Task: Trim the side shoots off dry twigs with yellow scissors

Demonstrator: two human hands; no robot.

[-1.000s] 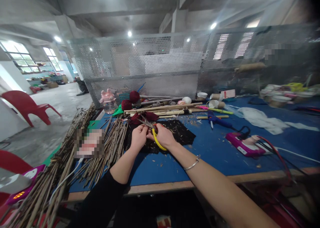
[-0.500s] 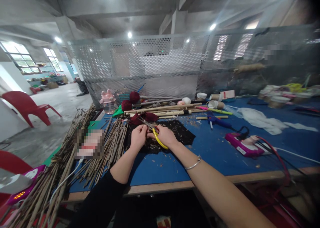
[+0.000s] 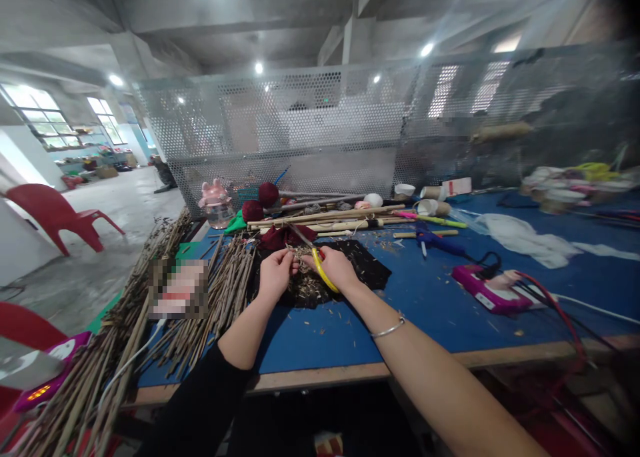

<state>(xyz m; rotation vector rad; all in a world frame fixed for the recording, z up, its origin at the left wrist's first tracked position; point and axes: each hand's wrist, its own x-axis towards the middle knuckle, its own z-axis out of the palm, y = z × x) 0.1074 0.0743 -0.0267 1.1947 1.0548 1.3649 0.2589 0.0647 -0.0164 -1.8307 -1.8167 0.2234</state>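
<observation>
Yellow-handled scissors [image 3: 325,270] are gripped in my right hand [image 3: 337,268], their blades pointing up and left over a black cloth [image 3: 367,263]. My left hand [image 3: 277,270] is closed beside them, thumb and fingers pinched together; what they hold, if anything, is too small to make out. Chopped bits of dry stem [image 3: 310,287] are strewn over the cloth under both hands. Left of my left hand lies a pile of cut dry stalks [image 3: 227,277]. A dark red cloth [image 3: 280,237] sits just beyond the blades.
A long bundle of dry branches [image 3: 125,310] runs along the table's left edge. Rods [image 3: 330,217] and yarn balls [image 3: 269,195] lie at the back before a perforated metal screen [image 3: 280,123]. To the right are a blue glue gun [image 3: 440,242] and a purple power strip [image 3: 487,290] with cables.
My right hand has shifted slightly right, away from my left, and the scissors have turned with their blades steeper. The fingers of my left hand stay pinched nearly in place.
</observation>
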